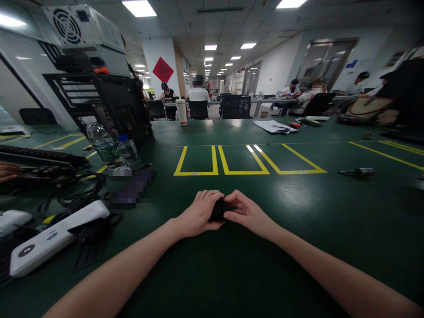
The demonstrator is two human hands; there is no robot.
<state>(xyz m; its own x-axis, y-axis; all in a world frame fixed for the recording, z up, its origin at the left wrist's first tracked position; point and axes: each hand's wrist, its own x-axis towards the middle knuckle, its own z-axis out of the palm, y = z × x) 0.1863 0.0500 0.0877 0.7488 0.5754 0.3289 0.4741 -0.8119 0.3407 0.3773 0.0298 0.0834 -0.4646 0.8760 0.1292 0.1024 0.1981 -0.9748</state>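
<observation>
Just above the green tabletop (212,274), in the middle of the head view, is a small black object (217,211) whose kind I cannot make out. My left hand (200,214) is closed over it from the left, with fingers across its top and the thumb underneath. From the right, my right hand (247,213) pinches at its edge with thumb and fingertips. Much of the object is hidden behind the fingers.
Left stand an open computer case (122,110), a water bottle (102,141), a white power strip (59,238) and tangled cables. Yellow tape outlines (245,172) lie ahead, with a clipboard (274,126) beyond. A screwdriver-like tool (357,172) is at right. Another person's hand (9,171) shows far left.
</observation>
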